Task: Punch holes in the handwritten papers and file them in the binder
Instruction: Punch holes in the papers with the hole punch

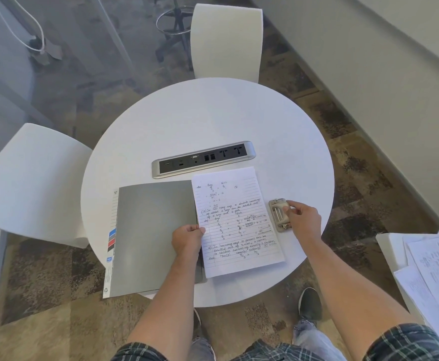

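Lying at the near right of a round white table [213,118], one lined handwritten sheet [235,222] was tilted slightly, its left edge overlapping the right edge of a closed grey binder [150,235]. Blue-black ink covered the sheet: maths working and numbered questions. Left hand [187,239]: fingers curled, pinching the sheet's left edge at about mid-height, resting over the binder's margin. Right hand [304,220]: fingers closed on a small beige-and-metal hole punch [279,214], which stood on the table just beside the sheet's right edge; whether it touched the paper could not be told. Binder: flat, hanging a little over the near table rim, coloured index tabs [111,241] showing along its left side. Behind both, a silver power-and-data socket strip [202,158] was set into the tabletop. Two white chairs stood at the table, one at the far side [226,40], one at the left [31,183]. Loose written papers [431,269] lay on a white surface at the right edge of view. Plaid sleeves and a dark shoe [310,303] appeared at the bottom, above patterned carpet.
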`<state>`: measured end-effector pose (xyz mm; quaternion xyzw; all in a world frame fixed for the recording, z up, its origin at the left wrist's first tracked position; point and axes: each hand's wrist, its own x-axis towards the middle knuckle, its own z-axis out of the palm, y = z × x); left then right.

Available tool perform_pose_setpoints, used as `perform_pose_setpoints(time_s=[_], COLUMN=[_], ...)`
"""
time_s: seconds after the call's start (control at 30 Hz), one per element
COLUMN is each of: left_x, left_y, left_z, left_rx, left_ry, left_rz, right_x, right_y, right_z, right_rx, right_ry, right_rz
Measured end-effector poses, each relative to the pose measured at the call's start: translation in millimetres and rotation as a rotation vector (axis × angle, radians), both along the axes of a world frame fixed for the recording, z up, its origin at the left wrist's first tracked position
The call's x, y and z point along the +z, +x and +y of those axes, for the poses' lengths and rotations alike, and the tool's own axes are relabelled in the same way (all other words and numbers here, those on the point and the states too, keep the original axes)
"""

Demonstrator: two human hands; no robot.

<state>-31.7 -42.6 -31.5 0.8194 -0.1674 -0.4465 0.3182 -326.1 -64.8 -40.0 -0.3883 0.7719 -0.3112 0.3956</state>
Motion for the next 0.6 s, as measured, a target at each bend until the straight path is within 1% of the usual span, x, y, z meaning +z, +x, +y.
perform_pose_setpoints(time_s=[0.27,0.6], left_x=[-1,-7], left_y=[-11,-11], left_z=[5,4], left_rx=[-0.029,-0.001], left_ry=[0.017,0.03], left_rz=[0.028,0.058], right_x=[1,-2], right_y=[0,-2], right_z=[-1,-2], right_rx=[-0.012,0.007], right_ry=[0.025,0.043], right_rz=[-0.015,0.01])
